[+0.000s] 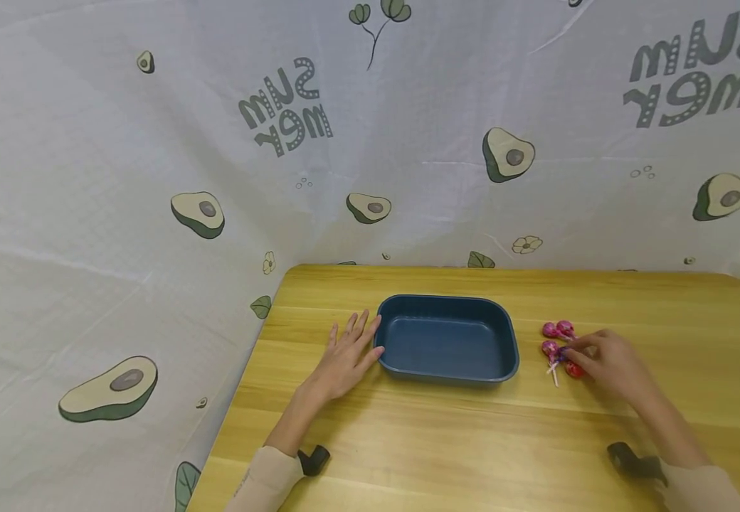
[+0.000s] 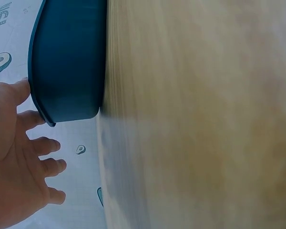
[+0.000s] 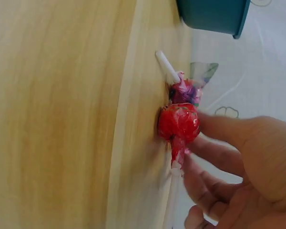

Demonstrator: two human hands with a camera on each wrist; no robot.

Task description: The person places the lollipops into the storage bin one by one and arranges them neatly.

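Note:
A dark blue rectangular tray [image 1: 450,379] stands on the wooden table. At its left end my left hand [image 1: 344,359] lies with fingers spread, thumb and fingertips right at the rim; the left wrist view shows the palm beside the tray's wall [image 2: 69,62]. Several wrapped lollipops lie in a small group to the tray's right. My right hand [image 1: 613,363] reaches into them, thumb and forefinger pinching a purple lollipop [image 1: 562,353]. Close in front of the fingers is a red lollipop [image 3: 178,121], which hides the fingertips in the right wrist view. Pink lollipops [image 1: 565,328] lie just beyond.
The wooden table [image 1: 447,448] ends at a pale cloth [image 1: 408,142] printed with avocados, which hangs behind it and along the left side. A dark device sits at each wrist, by the light sleeves [image 1: 267,476].

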